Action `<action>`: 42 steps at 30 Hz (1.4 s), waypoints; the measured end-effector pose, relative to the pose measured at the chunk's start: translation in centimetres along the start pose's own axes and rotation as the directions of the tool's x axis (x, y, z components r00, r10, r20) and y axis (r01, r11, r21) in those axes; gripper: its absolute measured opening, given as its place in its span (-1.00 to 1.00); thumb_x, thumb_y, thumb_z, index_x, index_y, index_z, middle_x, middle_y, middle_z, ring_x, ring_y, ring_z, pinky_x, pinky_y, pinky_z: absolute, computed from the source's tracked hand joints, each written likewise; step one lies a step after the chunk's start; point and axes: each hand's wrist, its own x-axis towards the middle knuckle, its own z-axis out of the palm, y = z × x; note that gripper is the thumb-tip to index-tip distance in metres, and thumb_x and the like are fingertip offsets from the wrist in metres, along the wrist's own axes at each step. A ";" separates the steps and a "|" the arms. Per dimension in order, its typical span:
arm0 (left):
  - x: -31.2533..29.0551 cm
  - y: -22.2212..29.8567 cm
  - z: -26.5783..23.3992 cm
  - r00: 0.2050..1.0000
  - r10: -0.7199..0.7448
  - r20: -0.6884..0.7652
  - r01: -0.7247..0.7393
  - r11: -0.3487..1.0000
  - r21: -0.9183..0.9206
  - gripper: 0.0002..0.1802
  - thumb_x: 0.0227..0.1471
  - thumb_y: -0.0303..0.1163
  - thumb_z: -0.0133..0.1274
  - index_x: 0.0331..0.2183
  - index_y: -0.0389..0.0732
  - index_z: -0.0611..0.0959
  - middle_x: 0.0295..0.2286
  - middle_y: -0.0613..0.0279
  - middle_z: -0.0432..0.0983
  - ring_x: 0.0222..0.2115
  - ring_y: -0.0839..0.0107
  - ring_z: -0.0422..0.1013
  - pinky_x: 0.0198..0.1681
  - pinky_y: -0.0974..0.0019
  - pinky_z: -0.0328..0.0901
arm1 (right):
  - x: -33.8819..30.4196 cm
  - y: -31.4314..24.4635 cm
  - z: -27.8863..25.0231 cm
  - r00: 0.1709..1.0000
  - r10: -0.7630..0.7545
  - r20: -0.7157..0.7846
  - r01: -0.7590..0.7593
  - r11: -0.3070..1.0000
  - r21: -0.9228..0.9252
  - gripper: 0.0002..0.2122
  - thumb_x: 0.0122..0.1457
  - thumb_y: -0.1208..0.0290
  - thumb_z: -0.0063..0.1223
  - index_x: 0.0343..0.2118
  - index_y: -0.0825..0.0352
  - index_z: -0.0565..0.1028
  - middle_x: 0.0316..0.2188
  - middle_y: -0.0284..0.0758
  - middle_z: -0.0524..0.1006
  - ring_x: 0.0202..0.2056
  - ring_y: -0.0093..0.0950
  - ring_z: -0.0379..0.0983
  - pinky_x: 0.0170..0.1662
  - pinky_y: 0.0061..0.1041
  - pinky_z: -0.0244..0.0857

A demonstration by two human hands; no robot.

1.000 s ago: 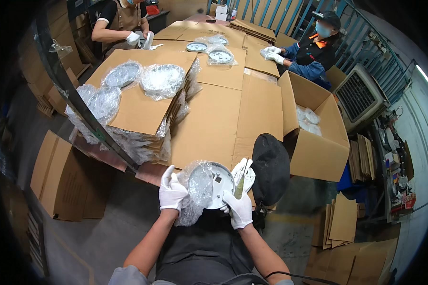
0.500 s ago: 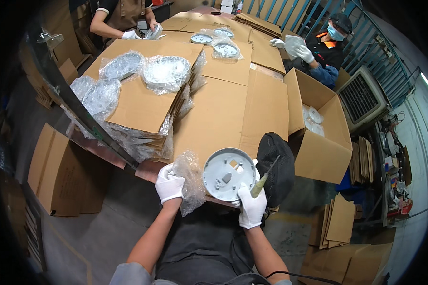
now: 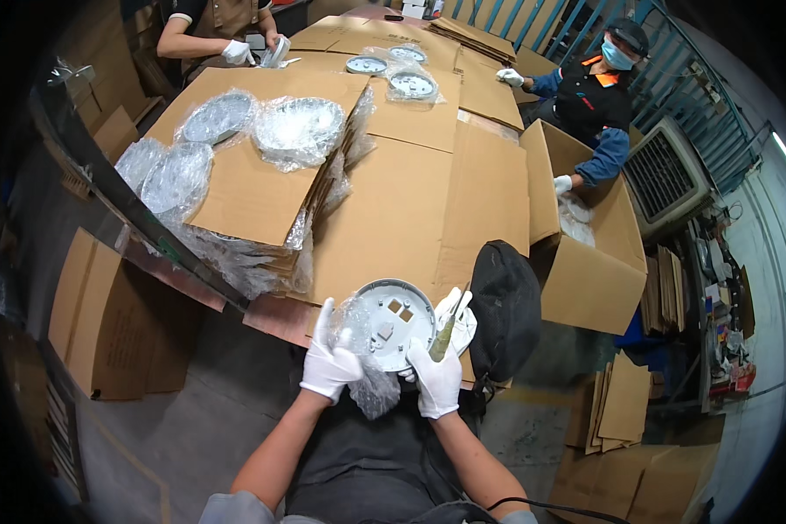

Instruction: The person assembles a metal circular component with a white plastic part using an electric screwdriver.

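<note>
A round grey cover (image 3: 395, 301), its inner side with small posts and two square holes facing up, is gripped at its right rim by my gloved right hand (image 3: 437, 380). That hand also keeps a thin pointed tool (image 3: 444, 337) with a greenish handle, tip upward. Clear bubble wrap (image 3: 377, 390) lies over the cover's left side and hangs below it. My gloved left hand (image 3: 330, 365) touches the wrap with its fingers apart, one stretched upward. Behind the tool is something white (image 3: 465, 325) that I cannot make out fully.
A black padded object (image 3: 505, 314) stands right of my hands. Bubble-wrapped covers (image 3: 299, 129) lie on stacked cardboard (image 3: 253, 196) at left. At right, a co-worker (image 3: 592, 96) reaches into an open carton (image 3: 589, 271). Another person (image 3: 223, 35) works at the far left.
The cover has shifted left toward the bubble wrap, which now overlaps its left side. My left hand's fingers have spread. The co-worker at right has lowered a hand into the carton.
</note>
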 end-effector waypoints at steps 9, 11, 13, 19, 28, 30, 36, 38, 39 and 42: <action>4.4 -0.8 -1.2 0.971 0.236 -0.024 -0.227 0.954 0.193 -0.45 -0.09 -0.73 -0.19 0.01 -0.43 0.52 -0.12 0.04 0.57 -0.11 0.48 0.47 -0.01 0.47 0.30 | -0.2 -5.9 -5.0 0.942 0.186 0.278 0.026 0.789 -0.613 -0.51 0.24 0.11 0.04 0.12 0.35 0.38 -0.31 -0.18 0.58 -0.41 -0.47 0.56 -0.39 -0.50 0.41; 5.3 -0.1 -1.7 0.939 0.343 0.027 -0.331 0.879 0.344 -0.43 -0.12 -0.71 -0.11 0.01 -0.31 0.55 -0.23 0.02 0.60 -0.23 0.36 0.54 -0.12 0.41 0.38 | 0.2 -7.1 -5.9 0.864 -0.139 0.484 0.474 0.549 -0.688 -0.51 0.21 0.17 0.01 0.13 0.36 0.36 -0.25 -0.04 0.54 -0.23 -0.14 0.53 -0.16 -0.30 0.40; 5.5 1.7 -1.8 0.929 0.368 0.045 -0.350 0.832 0.431 -0.41 -0.14 -0.71 -0.08 0.01 -0.23 0.57 -0.29 0.02 0.61 -0.29 0.29 0.57 -0.17 0.36 0.41 | 0.7 -9.4 -5.7 0.809 -0.003 0.587 0.551 0.349 -0.758 -0.51 0.14 0.30 0.09 0.13 0.32 0.35 -0.35 -0.11 0.50 -0.31 -0.15 0.49 -0.21 -0.29 0.41; 6.4 4.3 -1.0 0.894 0.425 0.143 -0.421 0.689 0.590 -0.41 -0.07 -0.60 0.01 0.01 0.13 0.60 -0.47 0.12 0.53 -0.47 0.15 0.51 -0.37 0.21 0.41 | 2.4 -11.5 -6.1 0.758 0.041 0.651 0.649 0.058 -0.759 -0.67 0.08 0.34 0.14 -0.04 0.06 0.48 -0.43 -0.28 0.49 -0.44 -0.28 0.50 -0.43 -0.31 0.43; 6.5 5.7 -0.5 0.885 0.395 0.247 -0.454 0.615 0.645 -0.50 -0.07 -0.44 0.09 -0.02 0.11 0.58 -0.41 0.14 0.54 -0.46 0.15 0.52 -0.39 0.18 0.42 | 3.0 -12.8 -4.6 0.682 0.068 0.728 0.731 -0.103 -0.675 -0.80 0.09 0.38 0.08 -0.19 0.10 0.53 -0.58 -0.31 0.48 -0.54 -0.31 0.49 -0.52 -0.34 0.36; 6.3 6.0 -0.2 0.845 0.458 0.275 -0.515 0.561 0.649 -0.47 -0.10 -0.42 0.11 0.00 0.11 0.56 -0.42 0.15 0.53 -0.48 0.14 0.51 -0.41 0.18 0.42 | 3.0 -13.0 -4.5 0.681 0.081 0.728 0.732 -0.073 -0.677 -0.79 0.10 0.38 0.06 -0.18 0.12 0.50 -0.57 -0.30 0.50 -0.55 -0.30 0.50 -0.54 -0.31 0.37; 6.2 6.5 -0.3 0.834 0.452 0.318 -0.530 0.493 0.690 -0.46 -0.11 -0.34 0.16 0.00 0.10 0.55 -0.46 0.15 0.50 -0.51 0.16 0.50 -0.45 0.18 0.42 | 3.2 -13.6 -3.7 0.697 0.085 0.712 0.717 -0.073 -0.693 -0.86 0.09 0.41 0.04 -0.27 0.20 0.48 -0.57 -0.25 0.49 -0.56 -0.26 0.50 -0.53 -0.28 0.37; 6.1 6.8 0.0 0.825 0.465 0.322 -0.542 0.489 0.683 -0.47 -0.12 -0.32 0.18 -0.01 0.10 0.56 -0.46 0.16 0.50 -0.51 0.17 0.50 -0.47 0.19 0.42 | 3.3 -13.3 -3.7 0.684 0.029 0.729 0.728 -0.087 -0.680 -0.89 0.07 0.41 0.09 -0.32 0.15 0.54 -0.58 -0.29 0.46 -0.56 -0.29 0.48 -0.53 -0.34 0.33; 6.1 6.8 0.2 0.818 0.475 0.325 -0.552 0.485 0.678 -0.47 -0.13 -0.29 0.20 -0.02 0.09 0.57 -0.47 0.17 0.50 -0.52 0.19 0.50 -0.48 0.21 0.42 | 3.3 -13.3 -3.6 0.686 0.028 0.727 0.726 -0.089 -0.681 -0.89 0.07 0.41 0.09 -0.32 0.15 0.54 -0.58 -0.29 0.46 -0.56 -0.29 0.48 -0.53 -0.34 0.33; 5.7 7.0 0.7 0.805 0.493 0.331 -0.573 0.496 0.653 -0.43 -0.16 -0.51 0.10 -0.03 0.15 0.60 -0.46 0.19 0.50 -0.52 0.19 0.49 -0.44 0.23 0.41 | 3.4 -13.3 -3.1 0.680 0.086 0.728 0.733 -0.114 -0.671 -0.93 0.07 0.43 0.06 -0.36 0.18 0.52 -0.59 -0.27 0.46 -0.56 -0.26 0.48 -0.53 -0.32 0.34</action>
